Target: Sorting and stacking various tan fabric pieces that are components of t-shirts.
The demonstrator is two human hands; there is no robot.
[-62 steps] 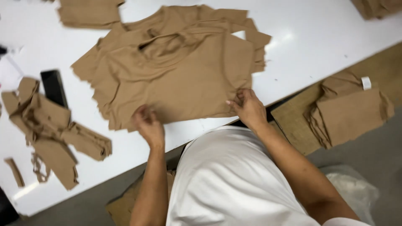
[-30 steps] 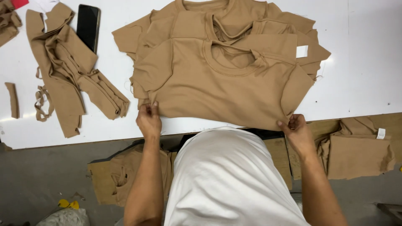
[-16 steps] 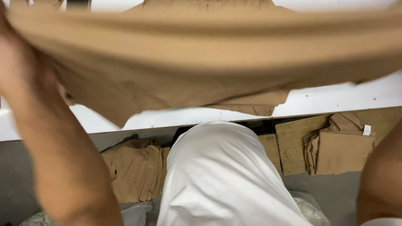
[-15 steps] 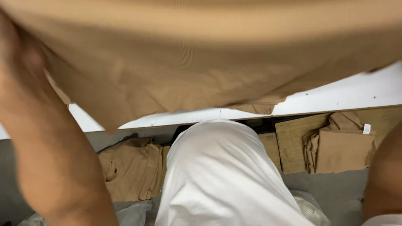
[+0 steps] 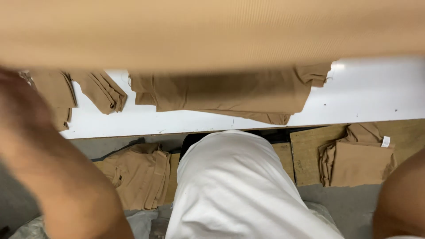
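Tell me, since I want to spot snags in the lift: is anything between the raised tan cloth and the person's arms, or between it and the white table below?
Nothing visible separates the raised tan cloth from the arms; the hands themselves are out of view. Between it and the white table lies only a flat tan garment pile.

A tan knit garment (image 5: pixel 212 31), lifted and blurred, spans the whole upper view.

A blurred tan garment (image 5: pixel 212 31) held close to the camera fills the top of the view and hides the far side of the white table (image 5: pixel 376 97), both hands, and the upper parts of the tan pieces (image 5: pixel 221 95) at the table's near edge, while the blurred left forearm (image 5: pixel 57 177) covers the lower left corner.
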